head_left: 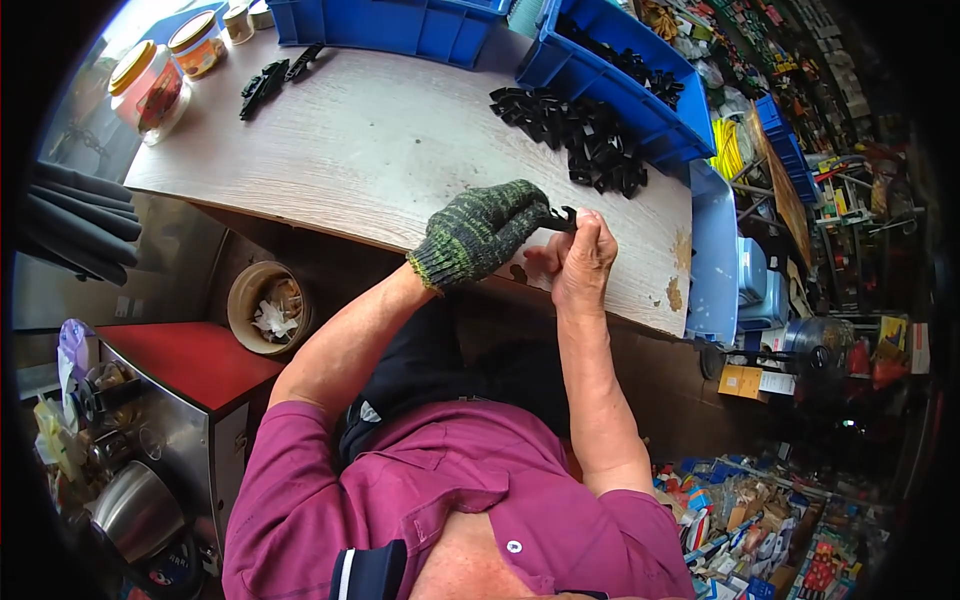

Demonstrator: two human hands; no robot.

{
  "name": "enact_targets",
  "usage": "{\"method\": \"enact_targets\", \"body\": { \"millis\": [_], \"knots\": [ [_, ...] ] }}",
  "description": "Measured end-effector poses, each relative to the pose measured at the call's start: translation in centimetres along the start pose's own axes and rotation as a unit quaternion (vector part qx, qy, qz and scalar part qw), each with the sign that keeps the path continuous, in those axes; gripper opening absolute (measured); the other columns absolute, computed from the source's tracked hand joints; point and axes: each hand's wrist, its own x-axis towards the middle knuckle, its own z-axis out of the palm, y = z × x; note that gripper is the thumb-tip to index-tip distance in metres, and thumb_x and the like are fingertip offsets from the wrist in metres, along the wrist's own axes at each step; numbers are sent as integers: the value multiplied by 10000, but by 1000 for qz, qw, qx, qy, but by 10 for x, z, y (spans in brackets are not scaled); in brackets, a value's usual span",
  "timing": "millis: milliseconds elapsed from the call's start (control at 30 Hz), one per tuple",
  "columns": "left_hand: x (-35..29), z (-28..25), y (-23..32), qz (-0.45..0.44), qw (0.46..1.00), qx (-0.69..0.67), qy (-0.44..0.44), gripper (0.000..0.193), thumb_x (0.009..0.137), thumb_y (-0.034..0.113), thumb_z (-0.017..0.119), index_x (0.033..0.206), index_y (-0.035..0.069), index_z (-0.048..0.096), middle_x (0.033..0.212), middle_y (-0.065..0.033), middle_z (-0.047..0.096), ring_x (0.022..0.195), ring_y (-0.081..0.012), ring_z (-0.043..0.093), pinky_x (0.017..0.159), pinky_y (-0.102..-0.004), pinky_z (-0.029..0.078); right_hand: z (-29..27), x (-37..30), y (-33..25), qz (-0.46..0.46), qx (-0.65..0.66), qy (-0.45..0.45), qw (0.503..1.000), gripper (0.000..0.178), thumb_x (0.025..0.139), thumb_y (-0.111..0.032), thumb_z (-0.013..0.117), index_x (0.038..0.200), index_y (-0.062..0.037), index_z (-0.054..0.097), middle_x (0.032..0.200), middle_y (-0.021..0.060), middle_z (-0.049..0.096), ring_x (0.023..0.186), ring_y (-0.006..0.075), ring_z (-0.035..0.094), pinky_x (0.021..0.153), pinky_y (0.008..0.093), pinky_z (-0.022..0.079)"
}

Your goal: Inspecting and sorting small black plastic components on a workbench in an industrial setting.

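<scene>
My left hand (485,228), in a green and black knitted glove, reaches over the near edge of the table. Its fingertips close on one end of a small black plastic part (565,219). The bare fingers of my right hand (585,258) pinch the other end of that part, so both hands meet on it. Just beyond, a loose pile of similar black parts (575,135) lies on the tabletop. The exact shape of the held part is mostly hidden by my fingers.
A blue crate (690,128) with more black parts stands behind the pile, and another blue crate (390,30) is at the far edge. Jars (150,90) and a few assembled black pieces (265,88) sit at far left. Below is a waste bin (240,310).
</scene>
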Motion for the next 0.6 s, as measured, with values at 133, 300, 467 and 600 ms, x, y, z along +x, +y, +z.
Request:
{"method": "enact_targets", "body": {
  "millis": [133, 300, 467, 600],
  "knots": [
    [4, 2, 6, -33, 999, 9, -17, 277, 985, 244, 562, 1141, 46, 674, 1103, -168, 687, 1010, -333, 659, 859, -398, 513, 3, -1, -1, 5, 1, 19, 1000, 347, 1009, -349, 519, 798, -80, 459, 469, -22, 344, 372, 85, 343, 426, 313, 517],
    [5, 2, 0, -10, 1000, -7, -5, 256, 975, 237, 566, 1111, 52, 679, 1067, -161, 691, 978, -340, 661, 824, -409, 515, 3, -1, 1, 1, -13, 23, 1000, 260, 971, -302, 502, 834, -83, 472, 485, -8, 315, 383, 115, 347, 424, 357, 541],
    [4, -2, 1, -12, 999, -21, -25, 248, 976, 201, 584, 1140, 38, 674, 1077, -157, 695, 988, -312, 670, 843, -371, 518, 4, -1, -1, 11, 8, 41, 999, 279, 972, -303, 513, 806, -89, 448, 486, -9, 313, 384, 112, 351, 415, 346, 535],
    [5, 2, 1, -9, 1000, 3, -9, 257, 983, 207, 571, 1153, 41, 670, 1091, -155, 692, 991, -324, 665, 845, -377, 517, 3, -1, 0, -1, 3, 24, 1000, 310, 986, -291, 524, 773, -87, 428, 507, -16, 343, 375, 98, 347, 411, 330, 529]
  ]
}}
